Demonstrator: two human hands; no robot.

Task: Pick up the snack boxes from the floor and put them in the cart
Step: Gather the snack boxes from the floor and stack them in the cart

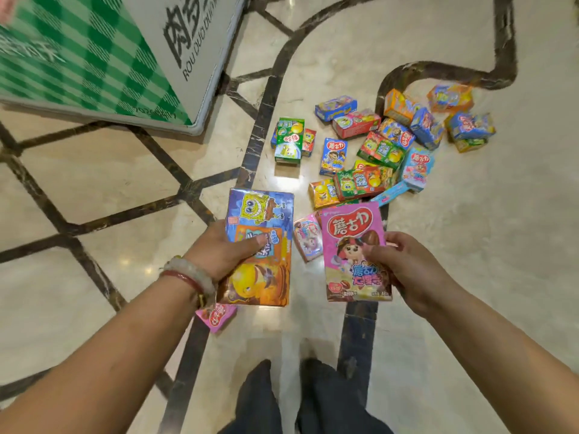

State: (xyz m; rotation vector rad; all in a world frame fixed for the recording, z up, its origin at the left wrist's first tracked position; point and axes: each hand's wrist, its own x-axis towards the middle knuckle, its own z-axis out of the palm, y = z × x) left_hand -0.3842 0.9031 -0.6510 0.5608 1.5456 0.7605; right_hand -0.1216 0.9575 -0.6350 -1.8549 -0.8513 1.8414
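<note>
Head view, taken looking down past the person's dark trouser legs (pixel 300 402) at a marble floor (pixel 470 261) with dark inlaid lines. Both hands are loaded and raised above the floor. The left hand (pixel 225 252), with bracelets (pixel 191 277) at the wrist, grasps a blue-and-orange cartoon snack box (pixel 260 245), the thumb curled over its printed face. The right hand (pixel 404 267) pinches a pink snack box (pixel 354 252) by its right edge, fingers wrapped behind it.

The cart (pixel 103 57), with a green checked side and a grey panel bearing printed characters, stands at the upper left. Taking it as the landmark: the two held boxes hang below it and to its right, well apart from it, and its inside is not visible, so what it already holds cannot be told. The pile of snack boxes (pixel 385 145) lies on the floor to the cart's right and somewhat below, spread loosely and partly overlapping. A small pink box (pixel 308 238) lies between the two held boxes, and another pink box (pixel 216 317) lies under the left wrist.

By this showing, the task is at an early or middle stage: two boxes are lifted but not yet delivered, and many boxes are left on the floor.
</note>
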